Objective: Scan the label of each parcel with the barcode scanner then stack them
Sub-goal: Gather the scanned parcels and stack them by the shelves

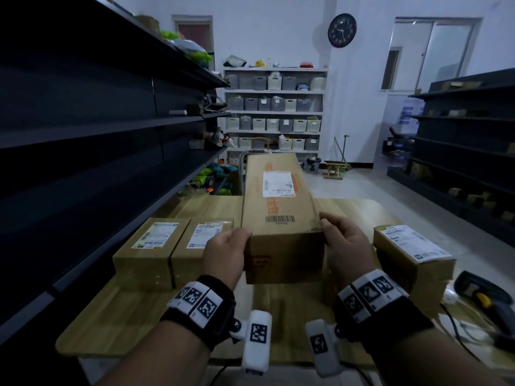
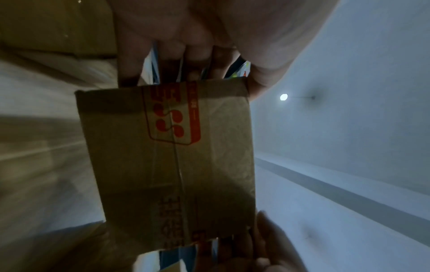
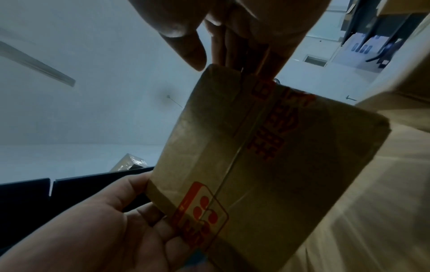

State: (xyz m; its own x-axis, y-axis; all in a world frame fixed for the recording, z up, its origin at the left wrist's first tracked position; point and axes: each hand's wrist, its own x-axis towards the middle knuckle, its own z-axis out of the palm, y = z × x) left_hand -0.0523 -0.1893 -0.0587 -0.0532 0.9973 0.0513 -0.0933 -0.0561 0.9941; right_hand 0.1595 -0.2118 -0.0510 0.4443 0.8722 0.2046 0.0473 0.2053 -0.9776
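Above the worktop point(image 1: 125, 316), long parcel point(image 1: 280, 207) aloft, near end clasped between left hand point(image 1: 223, 256) and right hand point(image 1: 345, 246), both grips curled round it; probably stiff, lightish, front-heavy; best supported underneath at both sides

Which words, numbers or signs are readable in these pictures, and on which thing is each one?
None can be quoted with certainty.
Long parcel: white label and printed barcode, digits too small; red characters and a red emblem, blurred.
Two parcels on the left: labels too small.
Parcel on the right: label too small.
Wall clock: numerals blurred.
Wristbands: square black-and-white code marks, no words.
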